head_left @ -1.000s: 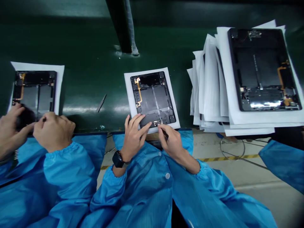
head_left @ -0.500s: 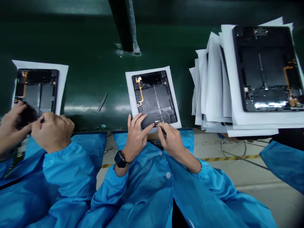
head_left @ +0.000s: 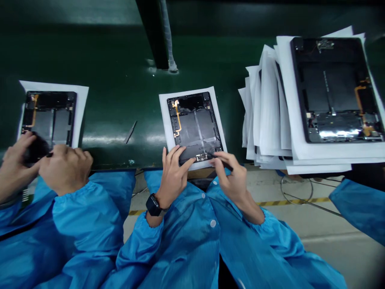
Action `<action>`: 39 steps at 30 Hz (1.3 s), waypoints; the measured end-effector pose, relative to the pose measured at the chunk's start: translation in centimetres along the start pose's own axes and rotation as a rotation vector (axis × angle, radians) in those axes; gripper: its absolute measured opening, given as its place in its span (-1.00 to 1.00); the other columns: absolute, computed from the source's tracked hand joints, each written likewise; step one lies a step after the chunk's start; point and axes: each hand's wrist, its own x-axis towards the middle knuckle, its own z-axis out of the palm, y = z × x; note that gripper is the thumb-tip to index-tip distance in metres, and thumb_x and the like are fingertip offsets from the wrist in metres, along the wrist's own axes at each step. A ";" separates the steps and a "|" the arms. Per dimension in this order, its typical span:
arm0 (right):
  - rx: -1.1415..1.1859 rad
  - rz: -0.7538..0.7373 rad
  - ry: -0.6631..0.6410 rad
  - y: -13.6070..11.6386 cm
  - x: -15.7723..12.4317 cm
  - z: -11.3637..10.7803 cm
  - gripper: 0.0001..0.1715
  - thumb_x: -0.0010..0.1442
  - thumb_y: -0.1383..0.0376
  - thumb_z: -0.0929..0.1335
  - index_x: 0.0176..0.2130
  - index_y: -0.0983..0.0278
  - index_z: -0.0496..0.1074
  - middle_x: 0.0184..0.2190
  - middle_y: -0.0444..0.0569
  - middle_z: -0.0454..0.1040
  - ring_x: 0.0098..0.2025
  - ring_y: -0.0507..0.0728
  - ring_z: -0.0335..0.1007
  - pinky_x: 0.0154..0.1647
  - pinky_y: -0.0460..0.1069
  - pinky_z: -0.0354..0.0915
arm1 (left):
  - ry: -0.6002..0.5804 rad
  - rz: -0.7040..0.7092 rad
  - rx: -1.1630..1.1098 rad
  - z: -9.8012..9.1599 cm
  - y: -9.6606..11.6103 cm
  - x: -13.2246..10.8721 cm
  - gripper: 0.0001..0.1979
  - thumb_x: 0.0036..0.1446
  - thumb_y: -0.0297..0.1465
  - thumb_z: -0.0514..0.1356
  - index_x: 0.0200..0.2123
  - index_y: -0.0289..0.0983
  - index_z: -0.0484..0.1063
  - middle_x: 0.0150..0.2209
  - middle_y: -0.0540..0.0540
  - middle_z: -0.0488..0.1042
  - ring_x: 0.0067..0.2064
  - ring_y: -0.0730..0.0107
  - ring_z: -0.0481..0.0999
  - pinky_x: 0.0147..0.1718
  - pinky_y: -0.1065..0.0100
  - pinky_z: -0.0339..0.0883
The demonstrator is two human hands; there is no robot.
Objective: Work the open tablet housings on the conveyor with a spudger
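Observation:
An opened black tablet body (head_left: 195,126) with an orange flex cable lies on a white sheet (head_left: 164,112) on the green bench. My left hand (head_left: 173,174), with a dark watch on its wrist, rests its spread fingers on the tablet's near left edge. My right hand (head_left: 231,178) pinches a thin dark tool (head_left: 222,162) whose tip touches the tablet's near right corner.
A co-worker's two hands (head_left: 45,164) on the left work on another opened tablet (head_left: 49,118) on paper. At the right a stack of white sheets (head_left: 270,116) carries a third tablet body (head_left: 335,88). A small dark strip (head_left: 130,131) lies on the green bench (head_left: 114,80). A dark post (head_left: 155,34) rises behind.
My right hand has slid to the right along the tablet's near edge, and the tool now points at the near right corner. My left hand stays on the tablet.

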 end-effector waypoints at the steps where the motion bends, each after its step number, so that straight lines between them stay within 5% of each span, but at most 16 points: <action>1: 0.009 0.030 0.057 0.2 0.0 -0.6 -0.79 0.49 0.29 0.35 0.09 0.18 0.49 -0.18 -0.02 0.71 -0.16 0.16 0.70 -0.08 0.05 0.59 | 0.001 -0.005 -0.001 0.0 0.1 0.0 -0.59 0.40 -0.56 0.10 0.18 -0.08 0.48 0.43 -0.26 0.27 0.52 -0.05 0.14 0.46 -0.46 -0.07; 4: 0.001 0.078 0.140 1.1 -0.4 -1.9 -0.83 0.48 0.27 0.37 0.02 0.20 0.52 -0.22 -0.01 0.70 -0.21 0.16 0.68 -0.13 0.06 0.59 | 0.022 -0.024 0.011 -0.3 0.9 0.2 -0.56 0.38 -0.56 0.11 0.20 -0.06 0.48 0.43 -0.25 0.28 0.54 -0.09 0.11 0.46 -0.49 -0.12; 12: 0.101 0.165 0.114 3.0 -1.0 -1.5 -0.84 0.48 0.23 0.36 -0.04 0.22 0.52 -0.34 -0.08 0.64 -0.30 0.10 0.60 -0.20 0.00 0.50 | 0.023 0.019 -0.021 0.3 3.3 2.8 -0.72 0.42 -0.47 0.16 0.12 -0.18 0.52 0.35 -0.28 0.40 0.48 -0.06 0.23 0.47 -0.36 -0.05; 19: 0.074 0.078 -0.043 2.2 0.9 -1.8 -0.82 0.47 0.23 0.35 -0.07 0.21 0.56 -0.30 -0.06 0.64 -0.29 0.11 0.59 -0.20 -0.01 0.48 | 0.027 -0.077 -0.089 1.5 3.7 4.2 -0.86 0.41 -0.36 0.21 -0.03 -0.18 0.54 0.28 -0.22 0.46 0.43 -0.05 0.27 0.46 -0.30 0.00; 22: 0.069 0.065 -0.017 2.4 1.3 -1.8 -0.80 0.48 0.21 0.34 -0.06 0.22 0.56 -0.29 -0.04 0.64 -0.29 0.11 0.57 -0.22 0.00 0.45 | 0.001 -0.077 -0.066 1.1 3.9 5.0 -0.83 0.41 -0.36 0.21 0.00 -0.19 0.54 0.28 -0.23 0.44 0.42 -0.09 0.24 0.44 -0.29 0.00; 29: 0.175 0.162 0.124 3.5 0.1 -1.6 -0.80 0.48 0.18 0.35 -0.08 0.22 0.54 -0.37 -0.09 0.59 -0.32 0.10 0.55 -0.20 0.00 0.46 | -0.306 0.032 0.009 0.8 3.4 11.1 -0.86 0.37 -0.36 0.20 -0.19 -0.20 0.58 -0.08 -0.21 0.51 0.04 -0.07 0.43 0.09 -0.11 0.33; 33: 0.224 0.187 0.143 3.9 -0.3 -1.4 -0.79 0.48 0.17 0.35 -0.09 0.23 0.54 -0.39 -0.10 0.57 -0.33 0.09 0.54 -0.21 0.00 0.45 | -0.442 0.116 0.059 0.9 3.1 14.2 -0.80 0.31 -0.43 0.21 -0.41 -0.22 0.53 -0.17 -0.20 0.50 0.01 -0.08 0.41 0.03 -0.07 0.34; 39: 0.238 0.151 0.116 4.5 -0.5 -1.5 -0.80 0.48 0.18 0.35 -0.09 0.23 0.53 -0.38 -0.11 0.58 -0.34 0.08 0.54 -0.23 -0.01 0.44 | -0.536 0.231 0.089 0.4 3.3 16.2 -0.88 0.21 -0.51 0.26 -0.36 -0.24 0.57 -0.11 -0.20 0.45 0.06 -0.07 0.39 0.03 0.00 0.34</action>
